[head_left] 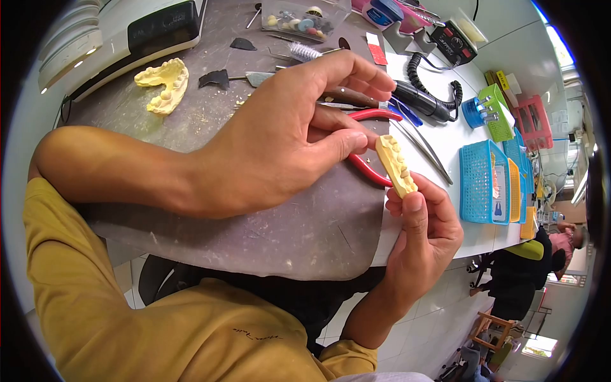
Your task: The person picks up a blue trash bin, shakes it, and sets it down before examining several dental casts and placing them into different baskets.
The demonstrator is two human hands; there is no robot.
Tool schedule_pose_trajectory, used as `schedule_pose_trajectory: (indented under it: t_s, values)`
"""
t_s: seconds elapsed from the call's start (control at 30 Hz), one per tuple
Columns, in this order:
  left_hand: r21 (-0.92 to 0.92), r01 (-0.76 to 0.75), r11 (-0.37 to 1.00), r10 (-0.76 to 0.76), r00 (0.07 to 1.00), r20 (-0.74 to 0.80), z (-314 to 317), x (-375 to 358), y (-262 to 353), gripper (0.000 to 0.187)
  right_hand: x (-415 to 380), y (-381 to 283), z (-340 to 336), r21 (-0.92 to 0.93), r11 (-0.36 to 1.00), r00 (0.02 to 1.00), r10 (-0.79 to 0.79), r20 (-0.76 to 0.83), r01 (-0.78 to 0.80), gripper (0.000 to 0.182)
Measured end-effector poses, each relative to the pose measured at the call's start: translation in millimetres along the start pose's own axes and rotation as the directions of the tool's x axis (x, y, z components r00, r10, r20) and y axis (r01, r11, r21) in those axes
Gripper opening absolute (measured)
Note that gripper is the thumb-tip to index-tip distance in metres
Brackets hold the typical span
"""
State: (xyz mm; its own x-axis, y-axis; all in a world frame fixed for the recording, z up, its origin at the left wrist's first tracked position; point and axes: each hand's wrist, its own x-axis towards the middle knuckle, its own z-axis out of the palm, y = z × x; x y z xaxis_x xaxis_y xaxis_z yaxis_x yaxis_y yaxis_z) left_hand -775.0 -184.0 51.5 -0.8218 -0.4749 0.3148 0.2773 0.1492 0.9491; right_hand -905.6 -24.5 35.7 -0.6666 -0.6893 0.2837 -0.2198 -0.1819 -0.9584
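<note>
My right hand [423, 229] pinches the lower end of a narrow pale-yellow dental cast piece [396, 167] between thumb and fingers; its row of teeth shows. Beside the piece's upper end is my left hand [305, 127], fingers loosely curved and apart. Its index fingertip is at the cast's end, and whether they touch is hard to tell. Behind the hands lie red-handled pliers [369, 170], partly hidden by my left hand. A larger yellow arch-shaped cast [167, 88] rests on the grey mat [305, 235] at the left.
Dark fragments [214, 79], yellow crumbs and tools lie beyond my left hand. A clear box [302, 22] of small parts stands at the back. To the right are a black corded handpiece [423, 102], a control box [454, 43] and a blue basket [485, 181]. Another person [563, 245] is far right.
</note>
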Motion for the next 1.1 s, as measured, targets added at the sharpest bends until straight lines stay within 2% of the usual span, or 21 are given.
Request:
schedule_pose_trajectory:
  t_s: [0.03,0.07,0.13,0.27,0.33,0.37,0.43,0.53,1.1]
  values:
    - [0.005,0.081,0.997,-0.082,0.997,0.011,-1.5,-0.4,0.7,0.043,-0.3,-0.4,0.0,-0.014,1.000,1.000,0.004,0.005,-0.004,0.025]
    - [0.006,0.083,0.997,-0.083,0.996,0.011,-1.7,0.0,-0.2,0.043,-0.4,-0.7,0.2,-0.013,1.000,1.000,0.005,0.004,-0.005,0.025]
    - [0.125,0.038,0.991,-0.038,0.999,-0.002,-1.6,0.9,-2.6,0.040,-0.3,-1.2,0.9,-0.029,1.000,1.000,0.004,-0.001,-0.004,0.025]
    - [0.093,-0.011,0.996,0.006,0.999,0.054,0.8,0.3,-7.0,0.038,-1.1,-1.6,0.0,-0.026,0.999,1.000,0.019,0.012,-0.018,0.025]
    - [0.125,-0.108,0.986,0.091,0.987,0.132,1.6,-1.4,-7.1,0.036,-1.1,-1.2,0.6,-0.037,0.999,1.000,0.013,0.021,-0.012,0.025]
    - [0.126,-0.107,0.986,0.091,0.987,0.131,0.9,-1.5,-6.9,0.036,-1.2,-1.2,0.2,-0.035,0.999,1.000,0.013,0.022,-0.013,0.025]
    - [0.203,-0.105,0.973,0.063,0.977,0.203,-1.2,-2.0,-5.7,0.033,-1.1,-1.6,-1.1,-0.113,0.994,0.997,0.008,0.071,0.000,0.033]
    - [0.182,-0.058,0.982,0.020,0.979,0.202,-0.7,-2.8,-4.5,0.029,-0.2,-1.1,0.5,-0.076,0.997,0.997,-0.003,0.072,0.009,0.025]
    - [0.212,-0.023,0.977,-0.033,0.966,0.255,-0.1,-3.3,-0.2,0.025,-1.1,-2.4,2.4,-0.109,0.994,0.998,-0.002,0.068,0.010,0.025]
